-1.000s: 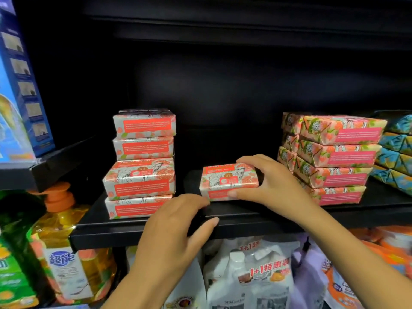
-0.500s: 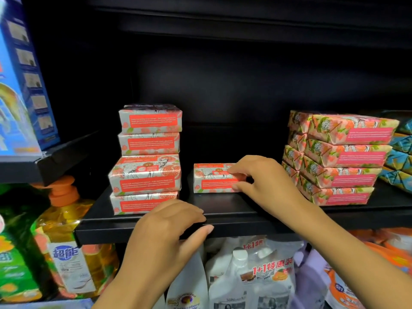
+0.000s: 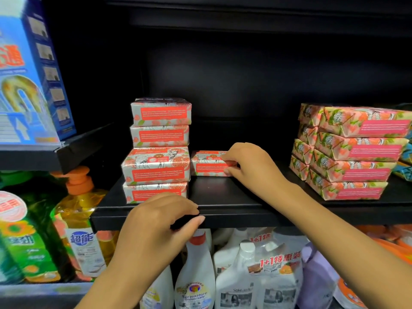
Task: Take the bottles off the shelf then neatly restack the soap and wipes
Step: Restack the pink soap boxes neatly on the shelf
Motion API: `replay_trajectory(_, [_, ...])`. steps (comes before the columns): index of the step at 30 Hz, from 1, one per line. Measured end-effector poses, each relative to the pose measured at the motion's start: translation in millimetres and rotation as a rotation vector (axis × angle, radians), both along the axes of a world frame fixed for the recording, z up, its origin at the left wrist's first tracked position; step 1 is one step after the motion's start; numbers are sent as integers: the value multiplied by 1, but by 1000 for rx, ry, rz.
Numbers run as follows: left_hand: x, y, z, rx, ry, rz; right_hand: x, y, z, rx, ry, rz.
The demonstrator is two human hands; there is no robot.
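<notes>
I am in the restacking step: no bottle stands on this shelf (image 3: 234, 211), so the soap is what remains. My right hand (image 3: 249, 166) pinches a single soap bar (image 3: 206, 163), fingers on its top and thumb on its front face. The bar lies flat on the shelf, close against the left stack (image 3: 158, 150) of four bars. My left hand (image 3: 160, 221) curls over the shelf's front lip, well apart from the other.

Next I judge the bar needs squaring to its neighbour, then more bars laid on it. The pink stack (image 3: 352, 152) sits four high to the right. Teal packs (image 3: 408, 152) at the frame's edge may be the wipes. Bottles (image 3: 196, 275) crowd the shelf below.
</notes>
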State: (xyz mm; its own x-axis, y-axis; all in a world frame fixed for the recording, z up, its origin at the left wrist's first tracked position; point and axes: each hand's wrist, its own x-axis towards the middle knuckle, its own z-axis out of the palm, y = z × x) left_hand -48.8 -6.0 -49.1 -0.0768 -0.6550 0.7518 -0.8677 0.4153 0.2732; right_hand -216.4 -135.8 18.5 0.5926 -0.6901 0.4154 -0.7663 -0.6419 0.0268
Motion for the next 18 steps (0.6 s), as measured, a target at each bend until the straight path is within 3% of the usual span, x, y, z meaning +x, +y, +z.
replay_trajectory(3, [9,6,2,18,14,42,-5,-3,0,30,-58,37])
replay_trajectory(8, [25,14,2,10,37,102,9,18,6,-4,-590,340])
replay_trajectory(11, [32,14,0,10,61,91,33,35,10,108,-488,507])
replay_trajectory(14, [35,14,-1,12,101,46,53,39,5,116,-299,468])
replay_trajectory(18, [37,15,-2,17,144,10,58,43,2,101,-301,416])
